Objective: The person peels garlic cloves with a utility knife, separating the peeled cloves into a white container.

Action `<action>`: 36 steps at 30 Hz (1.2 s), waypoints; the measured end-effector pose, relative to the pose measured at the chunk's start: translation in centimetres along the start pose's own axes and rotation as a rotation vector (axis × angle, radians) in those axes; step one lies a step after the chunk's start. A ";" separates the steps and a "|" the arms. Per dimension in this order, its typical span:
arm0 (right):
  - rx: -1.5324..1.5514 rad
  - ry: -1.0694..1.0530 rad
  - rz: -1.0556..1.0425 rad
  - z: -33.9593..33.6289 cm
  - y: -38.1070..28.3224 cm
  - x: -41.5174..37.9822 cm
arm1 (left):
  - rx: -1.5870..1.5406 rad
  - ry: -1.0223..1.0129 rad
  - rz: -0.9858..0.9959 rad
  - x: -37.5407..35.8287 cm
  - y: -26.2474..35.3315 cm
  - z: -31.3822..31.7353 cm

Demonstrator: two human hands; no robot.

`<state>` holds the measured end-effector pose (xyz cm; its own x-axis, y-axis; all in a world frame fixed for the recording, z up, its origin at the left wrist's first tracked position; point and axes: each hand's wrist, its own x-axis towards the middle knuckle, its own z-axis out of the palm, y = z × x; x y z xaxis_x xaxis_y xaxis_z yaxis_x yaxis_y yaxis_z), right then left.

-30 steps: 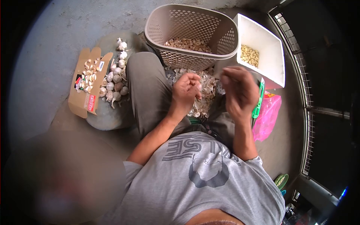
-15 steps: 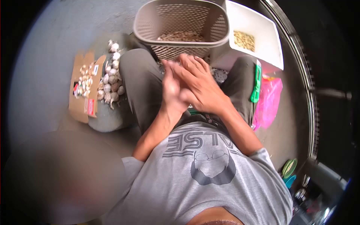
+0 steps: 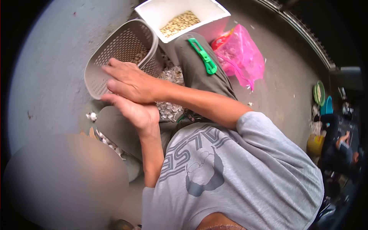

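Observation:
My left hand (image 3: 134, 114) is palm up, and my right hand (image 3: 134, 82) lies across it. The fingers of both look stretched out, though the right fingertips are smeared and some left fingers are covered. Whether anything lies between the palms is hidden. Both hands are over the near side of a grey-brown mesh basket (image 3: 100, 49) with brownish pieces inside. Papery garlic skins (image 3: 172, 76) fill the space between my legs. A green box cutter (image 3: 203, 56) rests on my right thigh.
Beyond the basket, a white foam box (image 3: 153, 17) contains pale garlic cloves (image 3: 180, 25). A pink plastic bag (image 3: 245, 53) sits by my right leg. Garlic bulbs (image 3: 92, 116) lie beside my left knee. At far right, another person (image 3: 339, 147) is near a green basket (image 3: 318, 93).
My view has turned right, so the basket and foam box appear farther left. Both hands have moved left toward the basket, still together, and now overlap at its near side.

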<state>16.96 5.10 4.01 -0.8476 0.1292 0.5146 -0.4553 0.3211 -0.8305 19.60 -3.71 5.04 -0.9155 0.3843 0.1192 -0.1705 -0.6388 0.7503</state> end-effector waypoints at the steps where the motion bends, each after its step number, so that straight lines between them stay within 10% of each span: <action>1: -0.037 0.072 0.048 -0.4 0.5 0.3 | -0.017 -0.120 -0.001 -0.5 0.3 1.1; 6: -0.173 0.230 -0.224 -11.1 -3.1 -2.6 | 0.556 -0.558 0.012 -2.8 1.2 1.0; 10: 0.139 0.168 0.444 -23.1 -4.5 -15.8 | 0.940 -0.372 -0.137 -1.0 -0.6 -4.5; 15: 0.036 1.197 0.885 -30.5 5.2 -40.3 | 0.832 -0.101 -0.347 -0.8 -0.4 -9.8; 18: 0.102 1.265 0.988 -30.2 11.8 -46.2 | 0.888 -0.145 -0.390 0.8 -0.4 -9.9; 24: -0.132 0.501 1.061 -32.5 18.9 -29.9 | 1.022 -0.275 -0.417 5.1 -1.5 -9.7; 31: -0.704 -0.111 0.651 -35.2 27.1 -22.8 | 1.299 -0.383 -0.289 6.1 -4.8 -11.8; 36: -0.771 -0.187 1.063 -39.0 25.0 -26.8 | 1.693 -0.655 -0.076 5.7 -4.8 -9.4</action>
<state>38.93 46.25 -22.20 -0.7457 0.5365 -0.3950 0.6662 0.5996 -0.4434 11.81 -4.73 -4.00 -0.5774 0.8150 -0.0488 0.6954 0.5223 0.4937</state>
